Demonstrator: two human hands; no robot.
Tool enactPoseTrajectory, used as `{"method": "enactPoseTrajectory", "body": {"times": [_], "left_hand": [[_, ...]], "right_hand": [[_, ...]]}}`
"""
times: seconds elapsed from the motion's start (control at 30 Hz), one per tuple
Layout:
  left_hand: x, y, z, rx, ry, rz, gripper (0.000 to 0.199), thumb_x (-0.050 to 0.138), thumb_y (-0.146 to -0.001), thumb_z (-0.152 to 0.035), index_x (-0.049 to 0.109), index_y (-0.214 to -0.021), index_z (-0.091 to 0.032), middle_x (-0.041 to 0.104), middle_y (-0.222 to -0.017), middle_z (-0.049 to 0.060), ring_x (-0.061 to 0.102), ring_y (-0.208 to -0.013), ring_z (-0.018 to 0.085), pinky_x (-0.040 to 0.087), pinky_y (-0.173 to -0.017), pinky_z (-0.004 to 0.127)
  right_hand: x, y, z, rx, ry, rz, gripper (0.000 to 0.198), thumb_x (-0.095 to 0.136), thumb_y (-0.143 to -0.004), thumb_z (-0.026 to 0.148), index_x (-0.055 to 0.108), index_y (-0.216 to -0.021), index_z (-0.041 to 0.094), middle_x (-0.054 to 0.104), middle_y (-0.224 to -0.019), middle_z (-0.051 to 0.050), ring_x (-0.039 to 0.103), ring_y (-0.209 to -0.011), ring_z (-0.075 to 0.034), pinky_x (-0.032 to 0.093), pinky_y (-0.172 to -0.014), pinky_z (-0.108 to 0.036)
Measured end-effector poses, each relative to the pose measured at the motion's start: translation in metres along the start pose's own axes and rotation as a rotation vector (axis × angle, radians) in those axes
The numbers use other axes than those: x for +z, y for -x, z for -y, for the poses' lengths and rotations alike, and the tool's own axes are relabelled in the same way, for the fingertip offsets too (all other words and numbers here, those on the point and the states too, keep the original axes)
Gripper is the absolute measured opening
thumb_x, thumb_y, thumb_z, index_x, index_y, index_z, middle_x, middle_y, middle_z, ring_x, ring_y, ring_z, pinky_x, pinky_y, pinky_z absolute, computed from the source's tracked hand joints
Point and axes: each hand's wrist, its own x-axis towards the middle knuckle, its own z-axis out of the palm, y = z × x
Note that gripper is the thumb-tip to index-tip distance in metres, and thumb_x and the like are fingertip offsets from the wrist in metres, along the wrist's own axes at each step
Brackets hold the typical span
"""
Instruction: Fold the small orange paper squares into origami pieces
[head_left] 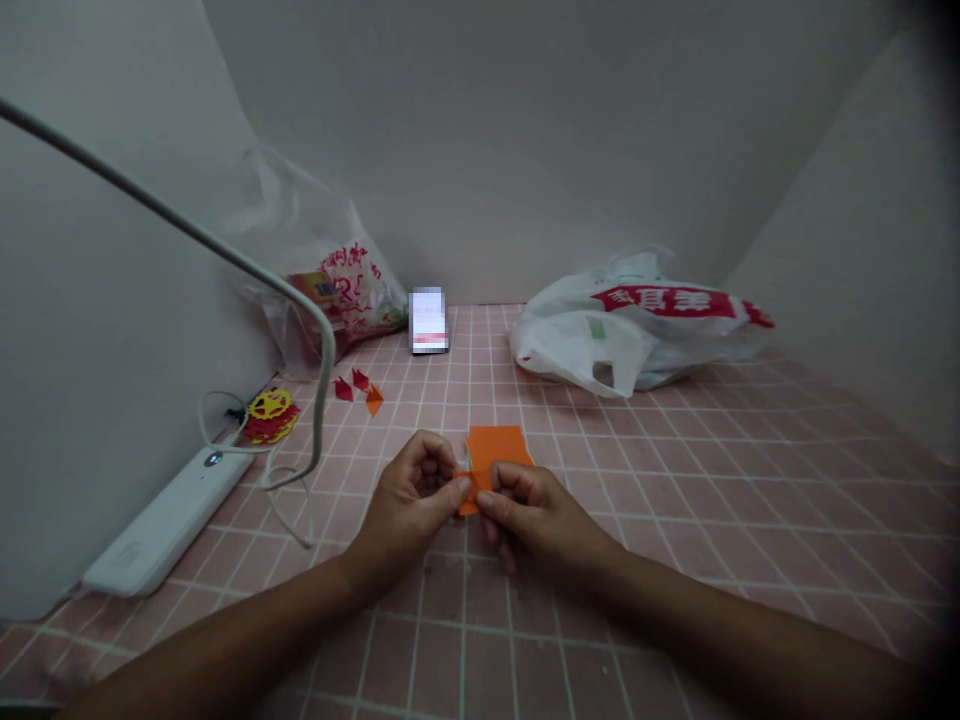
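Between my two hands is a small piece of orange paper, pinched from both sides. My left hand grips its left edge with thumb and curled fingers. On the right edge, the thumb and fingers of my right hand press together. Just beyond lies a stack of orange paper sheets, partly hidden by my right fingers and the held piece. Farther left on the tiles sit an orange folded paper piece and two red folded paper pieces.
A phone with a lit screen leans at the back. Plastic bags stand left and right. At left are a white power strip, a looping cable and yellow and red cut-outs.
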Motion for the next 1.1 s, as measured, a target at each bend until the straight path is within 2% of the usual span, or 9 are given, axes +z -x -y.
{"method": "enactPoseTrajectory", "body": {"times": [0.13, 0.33, 0.5, 0.6, 0.77, 0.9, 1.0, 1.1], "left_hand": [[-0.003, -0.004, 0.001, -0.012, 0.032, -0.017, 0.024, 0.07, -0.075, -0.022, 0.046, -0.08, -0.02, 0.052, -0.068, -0.006, 0.051, -0.057, 0.007, 0.043, -0.052, 0.018], [-0.006, -0.007, 0.001, -0.033, 0.095, 0.029, 0.023, 0.068, -0.078, -0.022, 0.046, -0.087, -0.02, 0.055, -0.067, -0.007, 0.056, -0.057, 0.009, 0.046, -0.057, 0.021], [-0.002, -0.003, 0.003, -0.017, 0.02, 0.053, 0.023, 0.068, -0.076, -0.019, 0.048, -0.088, -0.02, 0.053, -0.073, -0.005, 0.053, -0.061, 0.009, 0.043, -0.057, 0.02], [0.003, 0.0, 0.005, -0.039, -0.001, 0.133, 0.023, 0.066, -0.075, -0.018, 0.047, -0.087, -0.02, 0.053, -0.071, -0.005, 0.051, -0.06, 0.009, 0.04, -0.056, 0.02], [0.004, 0.0, 0.004, -0.093, 0.049, 0.184, 0.027, 0.067, -0.073, -0.018, 0.045, -0.088, -0.021, 0.052, -0.068, -0.006, 0.047, -0.055, 0.008, 0.035, -0.053, 0.019], [0.001, -0.001, 0.006, -0.075, 0.074, 0.136, 0.026, 0.067, -0.074, -0.018, 0.046, -0.089, -0.021, 0.053, -0.071, -0.006, 0.05, -0.058, 0.008, 0.039, -0.056, 0.02], [0.0, -0.002, 0.009, -0.052, 0.082, 0.09, 0.025, 0.067, -0.075, -0.019, 0.046, -0.088, -0.021, 0.052, -0.071, -0.006, 0.052, -0.06, 0.008, 0.042, -0.057, 0.021], [-0.001, -0.003, 0.008, -0.044, 0.091, 0.071, 0.025, 0.068, -0.075, -0.021, 0.046, -0.087, -0.021, 0.053, -0.072, -0.005, 0.053, -0.059, 0.009, 0.044, -0.055, 0.021]], "right_hand": [[-0.001, -0.001, -0.002, 0.012, 0.001, -0.025, 0.034, 0.064, -0.082, 0.047, 0.048, -0.067, 0.02, 0.058, -0.052, 0.005, 0.048, -0.035, -0.007, 0.032, -0.035, -0.019], [-0.002, -0.001, -0.003, -0.029, -0.065, -0.084, 0.032, 0.064, -0.083, 0.045, 0.051, -0.072, 0.019, 0.061, -0.059, 0.004, 0.05, -0.038, -0.006, 0.032, -0.038, -0.018], [-0.002, -0.003, -0.002, -0.057, -0.034, -0.079, 0.037, 0.068, -0.08, 0.053, 0.053, -0.077, 0.019, 0.06, -0.057, 0.005, 0.049, -0.037, -0.007, 0.035, -0.04, -0.02], [-0.002, -0.003, -0.002, -0.058, 0.012, -0.075, 0.037, 0.071, -0.077, 0.051, 0.052, -0.075, 0.019, 0.056, -0.055, 0.006, 0.048, -0.037, -0.007, 0.033, -0.039, -0.02], [-0.002, 0.0, -0.002, -0.113, 0.199, -0.114, 0.032, 0.056, -0.089, 0.045, 0.053, -0.07, 0.019, 0.052, -0.047, 0.005, 0.046, -0.038, -0.009, 0.033, -0.042, -0.021], [-0.001, -0.001, -0.002, -0.097, 0.17, -0.097, 0.037, 0.048, -0.093, 0.049, 0.053, -0.071, 0.02, 0.054, -0.045, 0.004, 0.046, -0.038, -0.01, 0.031, -0.04, -0.021], [0.0, -0.002, -0.003, -0.028, 0.06, -0.03, 0.033, 0.058, -0.087, 0.049, 0.052, -0.072, 0.02, 0.056, -0.048, 0.005, 0.045, -0.035, -0.008, 0.03, -0.037, -0.021], [0.0, -0.003, -0.004, -0.034, 0.017, -0.007, 0.03, 0.064, -0.084, 0.044, 0.052, -0.071, 0.02, 0.06, -0.055, 0.003, 0.049, -0.037, -0.007, 0.033, -0.039, -0.02]]}}
